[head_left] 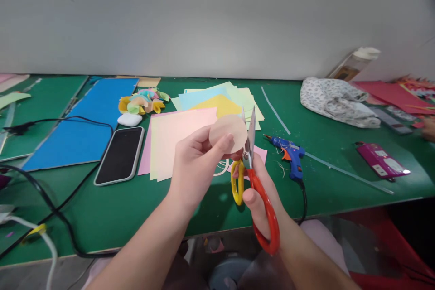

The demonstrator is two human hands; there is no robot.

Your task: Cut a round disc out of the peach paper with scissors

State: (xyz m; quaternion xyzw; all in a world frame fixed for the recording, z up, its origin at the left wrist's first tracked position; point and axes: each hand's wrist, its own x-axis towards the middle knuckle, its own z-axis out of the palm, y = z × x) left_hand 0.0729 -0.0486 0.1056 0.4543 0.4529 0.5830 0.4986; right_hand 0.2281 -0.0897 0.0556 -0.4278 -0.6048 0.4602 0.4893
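Observation:
Between the thumb and fingers of my left hand (200,158) is a round cream paper disc (220,133), held up above the table. My right hand (265,195) grips a pair of scissors (250,163) with one red and one yellow handle, the thumb through the red loop. The blades point up and stand slightly apart, close to the disc's right edge; whether they touch it I cannot tell. Behind my hands lie a pale pink sheet (183,131) and a fanned stack of coloured paper (217,99). Thin curled paper offcuts (222,168) show below the disc.
A blue glue gun (292,156) with a clear glue stick lies to the right, near a purple device (384,161). On the left are a phone (120,156), a white case (129,120), paper flowers (144,102), a blue board (81,122) and black cables (64,217). Another person's hand (428,129) shows far right.

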